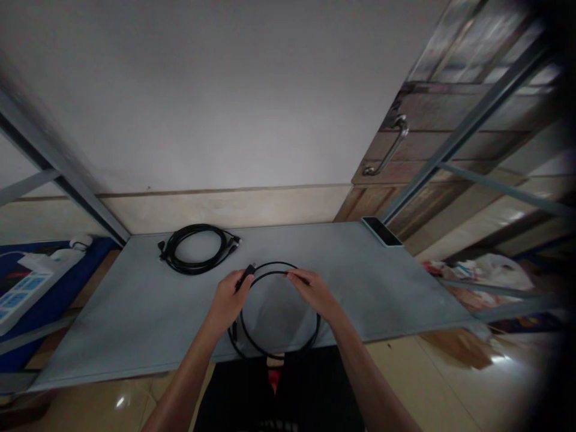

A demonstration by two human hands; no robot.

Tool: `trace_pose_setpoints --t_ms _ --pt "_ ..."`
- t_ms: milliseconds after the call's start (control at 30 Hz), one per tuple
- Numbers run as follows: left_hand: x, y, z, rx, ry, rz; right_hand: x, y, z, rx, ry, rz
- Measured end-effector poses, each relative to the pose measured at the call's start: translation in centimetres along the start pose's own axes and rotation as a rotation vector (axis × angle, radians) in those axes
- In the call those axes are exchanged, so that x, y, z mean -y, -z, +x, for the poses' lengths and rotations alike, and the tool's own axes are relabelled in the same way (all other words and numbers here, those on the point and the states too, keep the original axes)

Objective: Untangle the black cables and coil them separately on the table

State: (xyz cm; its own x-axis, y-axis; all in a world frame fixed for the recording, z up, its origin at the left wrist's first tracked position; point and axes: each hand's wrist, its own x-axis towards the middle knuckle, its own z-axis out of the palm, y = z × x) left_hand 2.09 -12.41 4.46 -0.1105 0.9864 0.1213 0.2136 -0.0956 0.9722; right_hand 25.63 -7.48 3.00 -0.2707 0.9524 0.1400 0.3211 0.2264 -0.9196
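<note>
Near the front edge of the grey table (180,324), my left hand (229,297) is closed on one side of a black cable (255,346), with a connector sticking up past the thumb. The thumb and fingers of my right hand (312,292) pinch the same cable at the upper right of its loop. Between both hands the cable forms a wide ring, its lower part hanging at the table's front edge above my lap. A second black cable (193,267) lies coiled at the back left, its connectors at the coil's sides.
A dark phone-like object (382,231) lies at the table's back right corner. White power strip (27,294) on a blue surface at the left. Metal frame posts (450,147) rise at both sides, with a wall behind and a door at the right.
</note>
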Motion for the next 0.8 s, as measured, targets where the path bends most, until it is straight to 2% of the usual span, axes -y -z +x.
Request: trace_pose_setpoints --t_ms 100,233,367,500,667,733,800 --pt "0.7 -1.0 2.2 0.058 -0.055 0.068 0.2 -0.7 1.9 0.035 0.077 -0.085" --pt "1.6 -1.9 4.9 0.225 -0.018 0.123 -0.1 -1.6 4.7 0.053 0.114 -0.083" --pt "2.0 -1.6 7.7 0.347 0.069 0.114 -0.8 -1.7 7.4 0.062 0.096 -0.058" --pt "2.3 -1.0 10.5 0.489 0.165 0.058 -1.7 -2.1 9.8 0.161 0.187 -0.064" --pt "3.8 -1.1 12.7 0.617 0.292 -0.052 -2.7 -3.9 10.9 0.302 0.243 -0.031" --pt "4.6 -1.2 13.0 0.634 0.368 -0.077 -3.3 -4.4 10.9 0.296 0.242 -0.083" --pt "5.4 -1.1 13.0 0.638 0.433 -0.13 -4.1 -4.4 11.0 0.238 0.224 -0.144"
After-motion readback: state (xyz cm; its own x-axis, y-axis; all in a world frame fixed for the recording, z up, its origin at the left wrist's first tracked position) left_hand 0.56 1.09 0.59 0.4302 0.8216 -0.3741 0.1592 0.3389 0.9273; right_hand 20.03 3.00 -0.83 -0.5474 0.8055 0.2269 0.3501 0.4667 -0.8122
